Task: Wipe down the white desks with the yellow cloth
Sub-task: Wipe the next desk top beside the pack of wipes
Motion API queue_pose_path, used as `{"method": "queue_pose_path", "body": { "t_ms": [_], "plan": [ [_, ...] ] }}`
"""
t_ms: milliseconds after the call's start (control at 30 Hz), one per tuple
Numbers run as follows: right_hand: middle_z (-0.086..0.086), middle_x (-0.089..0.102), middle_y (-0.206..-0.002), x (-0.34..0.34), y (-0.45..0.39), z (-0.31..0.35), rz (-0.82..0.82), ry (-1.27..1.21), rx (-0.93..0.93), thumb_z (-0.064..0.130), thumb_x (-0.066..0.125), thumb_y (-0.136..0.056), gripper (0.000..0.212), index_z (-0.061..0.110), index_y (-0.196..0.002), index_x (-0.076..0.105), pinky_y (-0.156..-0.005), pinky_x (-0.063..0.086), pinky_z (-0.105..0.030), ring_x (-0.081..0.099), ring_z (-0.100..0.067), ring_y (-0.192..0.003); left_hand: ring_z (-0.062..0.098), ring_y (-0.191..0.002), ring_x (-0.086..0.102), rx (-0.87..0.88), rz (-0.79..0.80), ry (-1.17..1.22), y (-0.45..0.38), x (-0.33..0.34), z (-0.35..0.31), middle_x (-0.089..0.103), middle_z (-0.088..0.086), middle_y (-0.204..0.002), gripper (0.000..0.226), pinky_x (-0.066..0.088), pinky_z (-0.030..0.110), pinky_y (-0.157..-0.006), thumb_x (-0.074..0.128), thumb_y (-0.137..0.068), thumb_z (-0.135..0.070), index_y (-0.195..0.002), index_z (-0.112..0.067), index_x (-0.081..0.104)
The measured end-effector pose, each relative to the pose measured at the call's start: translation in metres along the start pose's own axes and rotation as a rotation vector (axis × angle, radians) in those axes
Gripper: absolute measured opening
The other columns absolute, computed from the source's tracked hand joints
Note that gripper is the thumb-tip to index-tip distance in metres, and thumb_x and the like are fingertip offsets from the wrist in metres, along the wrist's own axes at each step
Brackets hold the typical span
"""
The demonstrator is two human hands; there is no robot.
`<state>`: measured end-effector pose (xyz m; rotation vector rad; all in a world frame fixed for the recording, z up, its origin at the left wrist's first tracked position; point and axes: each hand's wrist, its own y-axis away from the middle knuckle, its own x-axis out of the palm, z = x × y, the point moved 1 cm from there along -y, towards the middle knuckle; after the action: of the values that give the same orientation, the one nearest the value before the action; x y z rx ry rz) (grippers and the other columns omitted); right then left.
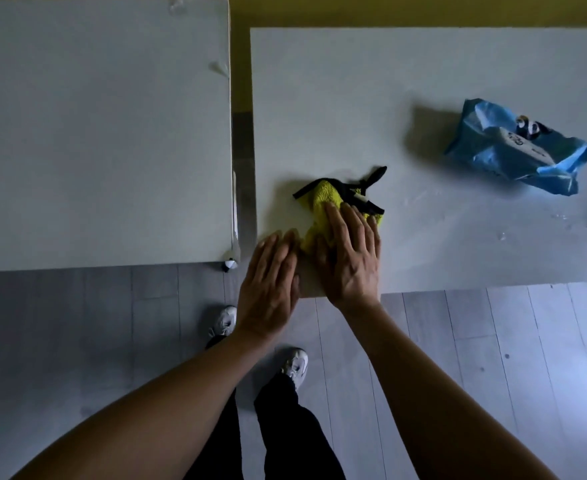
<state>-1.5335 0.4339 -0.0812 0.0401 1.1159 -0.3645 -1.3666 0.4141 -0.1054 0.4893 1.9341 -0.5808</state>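
Two white desks, the left desk (101, 133) and the right desk (423, 81), stand side by side with a narrow gap between; one yellow cloth (323, 209) lies near the right desk's front-left corner. The right hand (349, 252) presses flat on the cloth with straight fingers, and the left hand (269, 282) rests flat beside it at the front edge. One blue packet (517, 147) lies well apart to the right, with bare desk between and water drops (583, 225) beyond.

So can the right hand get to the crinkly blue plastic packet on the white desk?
Probably yes. The right hand presses the yellow cloth, and only bare white desk lies between it and the crinkly blue plastic packet.
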Motion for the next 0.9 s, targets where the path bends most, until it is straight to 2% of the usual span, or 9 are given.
{"method": "queue_pose_path", "body": {
  "t_ms": [200, 367, 433, 533, 600, 700, 767, 900],
  "plan": [
    [-0.01, 0.041, -0.157, 0.009, -0.047, 0.006, 0.0, -0.013, 0.026, 0.056, 0.03, -0.104, 0.064, 0.02, -0.157, 0.034, -0.125, 0.016, -0.048, 0.029, -0.027, -0.149, 0.035, -0.154, 0.035, 0.027, 0.014, -0.066, -0.042, -0.006, 0.023, 0.041, 0.017, -0.163, 0.05, 0.022, 0.047, -0.13, 0.036, -0.111, -0.023, -0.155, 0.001, 0.043],
    [-0.01, 0.039, -0.158, 0.012, -0.055, 0.007, -0.002, 0.007, 0.045, 0.056, 0.029, -0.104, 0.064, 0.021, -0.157, 0.033, -0.126, 0.014, -0.047, 0.027, -0.026, -0.15, 0.036, -0.154, 0.033, 0.037, 0.033, -0.099, -0.052, -0.012, 0.028, 0.04, 0.018, -0.163, 0.049, 0.024, 0.049, -0.129, 0.037, -0.112, -0.022, -0.156, 0.001, 0.042],
    [-0.01, 0.041, -0.157, 0.01, -0.056, 0.008, -0.012, 0.001, 0.047, 0.057, 0.028, -0.104, 0.065, 0.019, -0.156, 0.036, -0.125, 0.015, -0.047, 0.029, -0.027, -0.149, 0.039, -0.152, 0.036, 0.02, 0.056, -0.095, -0.053, -0.013, 0.023, 0.044, 0.021, -0.16, 0.049, 0.028, 0.052, -0.126, 0.042, -0.108, -0.018, -0.152, 0.002, 0.046],
    [-0.011, 0.045, -0.154, 0.006, -0.057, 0.011, -0.035, -0.006, 0.043, 0.053, 0.036, -0.104, 0.061, 0.018, -0.154, 0.041, -0.123, 0.021, -0.05, 0.034, -0.027, -0.147, 0.039, -0.136, 0.047, -0.033, 0.048, -0.064, -0.066, -0.023, 0.021, 0.053, 0.022, -0.146, 0.041, 0.044, 0.055, -0.113, 0.045, -0.098, -0.014, -0.134, -0.001, 0.059],
    [-0.009, 0.048, -0.151, 0.001, -0.058, 0.012, -0.04, 0.018, 0.049, 0.052, 0.04, -0.103, 0.058, 0.02, -0.151, 0.045, -0.121, 0.022, -0.052, 0.038, -0.026, -0.144, 0.041, -0.136, 0.048, -0.054, 0.018, -0.029, -0.081, -0.028, 0.027, 0.051, 0.023, -0.149, 0.042, 0.044, 0.055, -0.112, 0.049, -0.095, -0.011, -0.135, -0.002, 0.059],
    [-0.005, 0.049, -0.151, -0.002, -0.063, 0.008, -0.053, 0.071, 0.027, 0.056, 0.045, -0.098, 0.059, 0.022, -0.146, 0.052, -0.12, 0.016, -0.06, 0.035, -0.025, -0.147, 0.04, -0.154, 0.029, -0.141, -0.001, 0.034, -0.1, -0.024, 0.033, 0.031, 0.021, -0.166, 0.062, 0.031, 0.054, -0.124, 0.049, -0.094, -0.011, -0.155, -0.004, 0.042],
    [-0.006, 0.043, -0.156, 0.001, -0.065, 0.002, -0.041, 0.044, 0.024, 0.058, 0.047, -0.095, 0.063, 0.023, -0.148, 0.05, -0.12, 0.014, -0.063, 0.029, -0.023, -0.151, 0.036, -0.16, 0.018, -0.174, 0.003, 0.108, -0.103, -0.016, 0.033, 0.021, 0.019, -0.171, 0.064, 0.028, 0.052, -0.126, 0.042, -0.098, -0.016, -0.16, -0.004, 0.034],
    [-0.007, 0.041, -0.158, 0.006, -0.062, -0.01, -0.063, 0.005, 0.004, 0.054, 0.051, -0.095, 0.063, 0.023, -0.151, 0.046, -0.119, 0.018, -0.063, 0.031, -0.023, -0.15, 0.036, -0.16, 0.016, -0.172, -0.035, 0.209, -0.101, -0.007, 0.031, 0.024, 0.019, -0.17, 0.059, 0.028, 0.052, -0.126, 0.041, -0.101, -0.012, -0.158, -0.001, 0.038]
  ]
}}
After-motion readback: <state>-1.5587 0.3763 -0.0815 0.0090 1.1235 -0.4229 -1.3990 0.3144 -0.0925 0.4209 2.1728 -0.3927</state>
